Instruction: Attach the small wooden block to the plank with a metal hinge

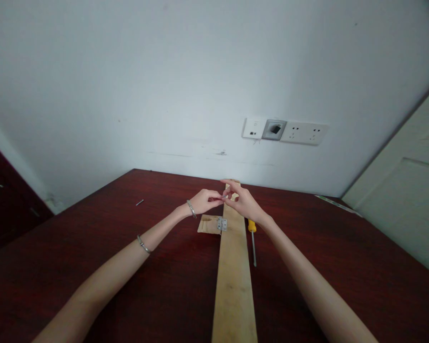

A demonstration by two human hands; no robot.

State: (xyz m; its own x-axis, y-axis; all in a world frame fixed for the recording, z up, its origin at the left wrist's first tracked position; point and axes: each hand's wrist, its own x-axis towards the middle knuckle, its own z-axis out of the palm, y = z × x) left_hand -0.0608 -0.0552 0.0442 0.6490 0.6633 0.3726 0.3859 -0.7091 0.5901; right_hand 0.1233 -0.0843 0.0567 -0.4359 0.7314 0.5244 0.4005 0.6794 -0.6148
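Note:
My left hand (205,202) and my right hand (243,204) meet above the far part of a long wooden board (234,286). Thumb and fingers are pinched together on each side, around something too small to make out. Just nearer than the hands, a metal hinge (222,224) lies across the board's left edge and a short piece of wood (209,225) beside it. To the right of the board rests a screwdriver (253,240) with a yellow handle, its shaft pointing toward me; my right wrist passes close to the handle.
The dark red table (157,295) reaches back to a pale wall. A small metal rod (139,202) lies at the far left, and a flat strip (338,205) along the far right edge. Wall sockets (302,133) sit above the table, with a white door (411,190) at the right.

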